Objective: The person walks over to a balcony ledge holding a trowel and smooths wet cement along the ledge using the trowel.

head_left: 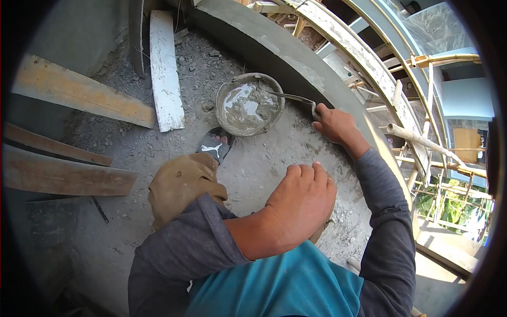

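Right fingers point(324, 112) grip a slim grey metal tool point(293, 97), likely light, best held by its handle point(315, 111); wet grey mortar point(247, 108) lies left of them. Left fingers point(306, 170): I can't tell.

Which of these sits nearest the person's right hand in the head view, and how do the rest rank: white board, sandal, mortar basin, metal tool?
From the right hand, nearest first:
1. Metal tool: in its grip, reaching left into the basin.
2. Mortar basin: to the left.
3. Sandal: just below the basin.
4. White board: farthest left.
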### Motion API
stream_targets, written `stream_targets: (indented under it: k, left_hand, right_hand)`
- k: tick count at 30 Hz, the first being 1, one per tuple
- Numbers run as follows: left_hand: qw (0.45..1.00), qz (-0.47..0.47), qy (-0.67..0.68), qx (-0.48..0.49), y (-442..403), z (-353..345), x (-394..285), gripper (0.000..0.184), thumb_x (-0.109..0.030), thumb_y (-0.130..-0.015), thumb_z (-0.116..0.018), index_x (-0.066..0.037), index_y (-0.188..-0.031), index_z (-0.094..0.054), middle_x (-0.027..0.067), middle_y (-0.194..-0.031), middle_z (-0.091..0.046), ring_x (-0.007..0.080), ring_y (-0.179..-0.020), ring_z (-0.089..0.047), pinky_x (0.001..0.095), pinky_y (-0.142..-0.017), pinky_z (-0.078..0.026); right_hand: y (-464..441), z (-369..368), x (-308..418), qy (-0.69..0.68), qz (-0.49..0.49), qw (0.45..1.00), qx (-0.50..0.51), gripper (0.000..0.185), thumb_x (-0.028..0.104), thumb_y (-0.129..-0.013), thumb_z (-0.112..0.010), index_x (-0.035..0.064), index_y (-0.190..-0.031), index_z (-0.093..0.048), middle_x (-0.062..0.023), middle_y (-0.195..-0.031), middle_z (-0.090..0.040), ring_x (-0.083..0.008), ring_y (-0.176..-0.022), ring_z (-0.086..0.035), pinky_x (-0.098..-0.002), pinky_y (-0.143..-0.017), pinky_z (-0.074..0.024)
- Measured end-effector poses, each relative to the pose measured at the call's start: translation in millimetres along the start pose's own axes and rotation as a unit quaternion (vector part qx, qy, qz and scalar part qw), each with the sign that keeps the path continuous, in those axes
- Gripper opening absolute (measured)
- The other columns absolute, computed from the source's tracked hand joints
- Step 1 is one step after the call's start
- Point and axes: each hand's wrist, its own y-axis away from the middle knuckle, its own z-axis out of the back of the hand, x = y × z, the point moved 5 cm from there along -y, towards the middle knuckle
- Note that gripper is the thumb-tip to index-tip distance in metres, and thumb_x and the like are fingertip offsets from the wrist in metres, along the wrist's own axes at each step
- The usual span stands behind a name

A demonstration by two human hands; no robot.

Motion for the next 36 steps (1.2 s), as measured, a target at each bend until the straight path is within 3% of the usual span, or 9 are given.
stream_targets:
  k: [4,7,18,20,24,28,33,36]
  left_hand:
    - [1.0,0.004,0.007,-0.017,0,-2,-4,0.045,-0.028,-0.074,-0.072,-0.001,-0.108,-0.057,0.02,-0.112,-0.06,0.0218,-0.087,-0.058,0.0325,-0.074,-0.043]
    - [1.0,0.015,0.011,-0.021,2,-3,-4,0.043,-0.027,-0.075,-0.07,-0.001,-0.107,-0.058,0.0194,-0.111,-0.061,0.0212,-0.086,-0.058,0.0323,-0.073,-0.043]
    - [0.999,0.017,0.003,-0.033,1,1,4,0.045,-0.028,-0.074,-0.07,-0.002,-0.109,-0.058,0.0197,-0.112,-0.061,0.0204,-0.086,-0.058,0.0314,-0.073,-0.043]
    - [0.999,0.013,0.021,-0.025,-1,2,4,0.048,-0.029,-0.073,-0.072,-0.001,-0.11,-0.058,0.0202,-0.114,-0.06,0.0207,-0.087,-0.058,0.0315,-0.073,-0.043]
    - [1.0,0.002,0.017,-0.013,-2,1,5,0.05,-0.03,-0.073,-0.074,-0.001,-0.111,-0.057,0.0206,-0.114,-0.06,0.0208,-0.087,-0.058,0.0318,-0.073,-0.043]
    - [0.999,0.003,0.027,0.038,-5,-2,6,0.053,-0.031,-0.074,-0.075,-0.002,-0.114,-0.056,0.021,-0.117,-0.058,0.0209,-0.088,-0.058,0.0322,-0.074,-0.043]
    - [0.989,-0.026,0.095,0.112,-10,1,3,0.058,-0.03,-0.075,-0.075,-0.002,-0.121,-0.054,0.022,-0.119,-0.056,0.0261,-0.096,-0.059,0.0356,-0.079,-0.044]
    - [0.986,0.015,0.119,0.116,-14,7,7,0.06,-0.029,-0.076,-0.075,-0.005,-0.126,-0.053,0.0221,-0.124,-0.054,0.0327,-0.108,-0.056,0.0419,-0.088,-0.044]
  right_hand:
    - [-37,-40,35,-0.021,-0.002,1.0,-0.021,0.025,0.021,-0.093,-0.046,0.0021,-0.108,-0.051,-0.0194,-0.1,-0.065,-0.0357,-0.092,-0.066,-0.0439,-0.077,-0.0535]
    - [-50,-52,53,0.051,-0.014,0.997,-0.051,0.023,0.02,-0.094,-0.046,0.0026,-0.108,-0.052,-0.0192,-0.099,-0.064,-0.0365,-0.09,-0.066,-0.0428,-0.076,-0.0544]
    - [-69,-57,61,0.065,-0.053,0.992,-0.096,0.025,0.016,-0.09,-0.052,0.0032,-0.112,-0.055,-0.0157,-0.103,-0.062,-0.0306,-0.094,-0.065,-0.0391,-0.072,-0.0558]
    - [-67,-64,61,0.04,-0.071,0.985,-0.152,0.019,0.015,-0.09,-0.052,0.0075,-0.108,-0.053,-0.0163,-0.099,-0.06,-0.0327,-0.091,-0.064,-0.0437,-0.069,-0.0552]
    - [-56,-88,54,-0.009,-0.116,0.982,-0.15,0.023,0.018,-0.091,-0.054,0.0155,-0.114,-0.051,-0.0127,-0.102,-0.054,-0.032,-0.095,-0.058,-0.0455,-0.069,-0.0524]
    - [-40,-110,52,-0.092,-0.147,0.965,-0.199,0.025,0.023,-0.091,-0.058,0.0175,-0.114,-0.051,-0.0112,-0.102,-0.054,-0.0312,-0.095,-0.058,-0.0451,-0.07,-0.0525]
    - [-19,-144,55,-0.255,-0.163,0.921,-0.244,0.037,0.025,-0.089,-0.061,0.0152,-0.123,-0.05,-0.0142,-0.105,-0.053,-0.0354,-0.099,-0.055,-0.0462,-0.075,-0.0511]
    - [-3,-162,62,-0.324,-0.183,0.887,-0.273,0.038,0.026,-0.088,-0.062,0.0118,-0.121,-0.05,-0.0148,-0.105,-0.052,-0.035,-0.099,-0.055,-0.0459,-0.075,-0.0508]
